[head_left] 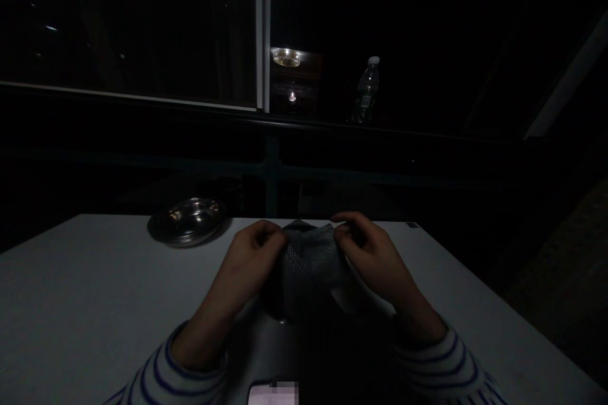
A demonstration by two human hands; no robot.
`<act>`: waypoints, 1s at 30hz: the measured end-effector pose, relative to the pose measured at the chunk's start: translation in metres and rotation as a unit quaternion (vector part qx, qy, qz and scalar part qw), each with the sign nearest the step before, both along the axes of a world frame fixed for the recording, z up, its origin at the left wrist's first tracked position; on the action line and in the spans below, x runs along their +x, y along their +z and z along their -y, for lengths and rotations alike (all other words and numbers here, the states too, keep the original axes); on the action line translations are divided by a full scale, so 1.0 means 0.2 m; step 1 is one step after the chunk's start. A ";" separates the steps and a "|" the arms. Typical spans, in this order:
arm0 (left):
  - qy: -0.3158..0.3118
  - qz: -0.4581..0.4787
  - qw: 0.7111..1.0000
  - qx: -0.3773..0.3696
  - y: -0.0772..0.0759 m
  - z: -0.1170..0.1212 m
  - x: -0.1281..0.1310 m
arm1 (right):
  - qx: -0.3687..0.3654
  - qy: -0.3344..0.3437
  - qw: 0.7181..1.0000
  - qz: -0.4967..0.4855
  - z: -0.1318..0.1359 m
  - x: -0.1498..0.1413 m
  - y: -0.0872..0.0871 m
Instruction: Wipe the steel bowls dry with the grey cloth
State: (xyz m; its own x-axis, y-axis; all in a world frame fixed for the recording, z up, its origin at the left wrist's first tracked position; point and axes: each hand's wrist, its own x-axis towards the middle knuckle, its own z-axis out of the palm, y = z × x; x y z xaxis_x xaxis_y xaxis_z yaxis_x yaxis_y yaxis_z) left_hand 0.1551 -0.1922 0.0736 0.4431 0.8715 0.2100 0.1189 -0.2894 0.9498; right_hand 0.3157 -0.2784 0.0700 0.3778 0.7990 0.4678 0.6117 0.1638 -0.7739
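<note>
A grey cloth (316, 259) with a checkered band hangs between my hands over the white table. My left hand (254, 259) pinches its upper left edge between thumb and fingers. At the upper right corner, my right hand (373, 256) grips the cloth with thumb and fingertips, its index finger raised a little. Dim light hides the lower part of the cloth and whatever lies beneath it.
Shiny metal bowls (187, 221), apparently stacked, stand at the table's (109, 291) back left. A phone (266, 394) lies at the near edge, partly out of view. Behind the table, a clear bottle (368, 90) with a white cap stands on a dark ledge by the window.
</note>
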 end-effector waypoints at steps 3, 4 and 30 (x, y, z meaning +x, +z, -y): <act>0.002 0.040 0.999 -0.023 0.00 -0.03 -0.02 | 0.028 -0.008 0.999 0.019 0.01 0.03 0.01; 0.005 0.051 0.998 -0.029 0.00 -0.04 -0.03 | 0.035 -0.011 0.999 0.024 0.01 0.04 0.01; 0.117 0.178 0.971 -0.105 -0.01 -0.24 -0.15 | 0.018 -0.076 0.992 -0.096 0.05 0.26 0.01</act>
State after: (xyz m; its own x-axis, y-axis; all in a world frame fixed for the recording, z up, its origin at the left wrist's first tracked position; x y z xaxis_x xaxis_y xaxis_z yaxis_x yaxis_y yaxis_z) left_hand 0.1253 -0.1440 0.0716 0.1588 0.9799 0.1210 -0.1891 -0.0901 0.9778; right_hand 0.3673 -0.2882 0.0729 0.5772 0.7103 0.4028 0.4730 0.1113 -0.8740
